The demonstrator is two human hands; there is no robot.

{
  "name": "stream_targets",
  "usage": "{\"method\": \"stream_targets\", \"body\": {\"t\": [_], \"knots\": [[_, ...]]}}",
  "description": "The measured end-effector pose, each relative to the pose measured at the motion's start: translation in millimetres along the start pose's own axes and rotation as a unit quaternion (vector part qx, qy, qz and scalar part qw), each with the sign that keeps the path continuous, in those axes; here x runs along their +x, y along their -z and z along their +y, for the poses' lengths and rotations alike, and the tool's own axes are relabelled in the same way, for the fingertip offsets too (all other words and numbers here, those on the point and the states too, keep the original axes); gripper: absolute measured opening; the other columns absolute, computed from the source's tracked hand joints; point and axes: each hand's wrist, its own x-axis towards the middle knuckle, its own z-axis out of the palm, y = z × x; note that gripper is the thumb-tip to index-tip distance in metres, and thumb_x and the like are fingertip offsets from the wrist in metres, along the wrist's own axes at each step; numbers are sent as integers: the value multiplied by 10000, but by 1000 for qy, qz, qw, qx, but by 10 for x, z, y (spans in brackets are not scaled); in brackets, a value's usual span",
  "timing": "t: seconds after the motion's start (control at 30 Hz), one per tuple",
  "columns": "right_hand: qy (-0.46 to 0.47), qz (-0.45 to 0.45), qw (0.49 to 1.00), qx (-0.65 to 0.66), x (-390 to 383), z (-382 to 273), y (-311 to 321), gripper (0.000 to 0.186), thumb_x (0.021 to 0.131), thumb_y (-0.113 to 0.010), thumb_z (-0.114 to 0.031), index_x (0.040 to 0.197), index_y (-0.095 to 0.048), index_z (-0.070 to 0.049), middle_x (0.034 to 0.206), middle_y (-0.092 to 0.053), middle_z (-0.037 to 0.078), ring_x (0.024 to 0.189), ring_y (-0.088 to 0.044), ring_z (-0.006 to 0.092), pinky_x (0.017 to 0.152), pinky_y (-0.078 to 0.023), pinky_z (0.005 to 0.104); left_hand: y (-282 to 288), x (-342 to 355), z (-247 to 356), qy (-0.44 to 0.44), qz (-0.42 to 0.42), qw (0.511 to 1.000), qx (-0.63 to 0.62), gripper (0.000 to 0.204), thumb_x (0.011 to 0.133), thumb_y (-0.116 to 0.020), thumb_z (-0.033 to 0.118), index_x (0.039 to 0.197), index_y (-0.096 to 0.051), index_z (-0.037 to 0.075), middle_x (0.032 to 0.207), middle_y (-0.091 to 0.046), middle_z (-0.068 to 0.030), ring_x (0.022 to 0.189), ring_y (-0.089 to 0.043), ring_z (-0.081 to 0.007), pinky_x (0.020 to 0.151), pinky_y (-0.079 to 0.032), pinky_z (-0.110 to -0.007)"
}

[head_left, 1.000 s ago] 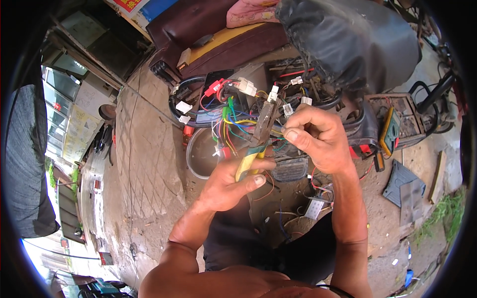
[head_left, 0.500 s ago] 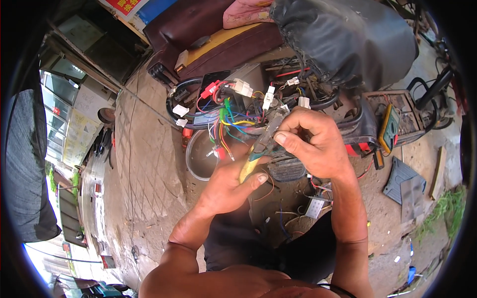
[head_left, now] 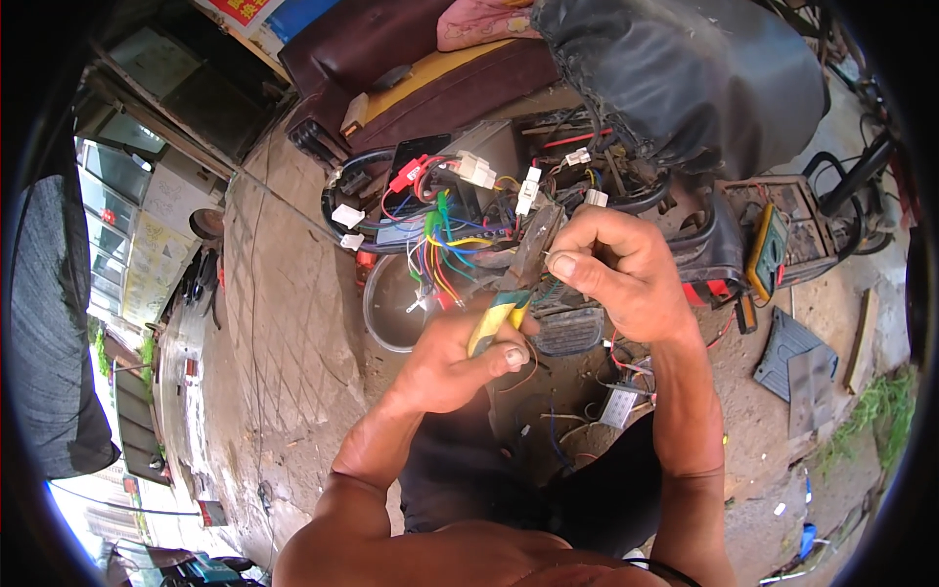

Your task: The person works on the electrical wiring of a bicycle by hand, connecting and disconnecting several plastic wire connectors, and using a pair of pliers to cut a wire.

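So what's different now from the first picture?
The pliers tipped to the right, bringing their head closer to the fingertips of the right hand, which remain pinched. The left hand still grips the pliers. The multimeter stayed put.

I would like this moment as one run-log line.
left hand: holding yellow-handled pliers | right hand: fingertips pinched beside pliers' head | nearby: multicoloured wires, red connector, multimeter

Plain black trousers (head_left: 611, 489) are worn over both legs. The arms (head_left: 690, 421), shoulders (head_left: 328, 543) and hands (head_left: 626, 279) are bare. Near the torso (head_left: 469, 553), a thin, dark, curved strip (head_left: 675, 572) is seen, its kind unclear.
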Motion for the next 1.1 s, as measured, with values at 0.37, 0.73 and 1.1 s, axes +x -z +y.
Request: {"method": "stream_targets", "body": {"t": [0.37,0.73,1.1], "knots": [[-8,-32,999,34,33,56,123,163,967,-744,-164,955,-699,-8,793,-586,-47,721,-476,29,628,-399,231,-73,38,-52,23,-87,929,-359,215,1009,-630,136,1037,-701,-65,1245,-607,-260,1002,-712,-296,881,-621,-432],[18,-26,994,108,-27,70,234,148,953,-736,-140,958,-695,2,859,-642,4,737,-540,53,647,-434,241,4,-144,-34,-66,91,960,-258,281,983,-669,226,1048,-723,-43,1258,-627,-233,1069,-677,-308,919,-587,-483],[37,-24,997,59,-131,-99,214,302,931,-690,-86,1205,-702,39,1038,-711,100,745,-619,79,657,-493,242,-141,-169,-103,-83,75,971,-209,249,922,-686,150,1065,-747,-44,1089,-710,-212,1131,-656,-308,995,-521,-483]]}}
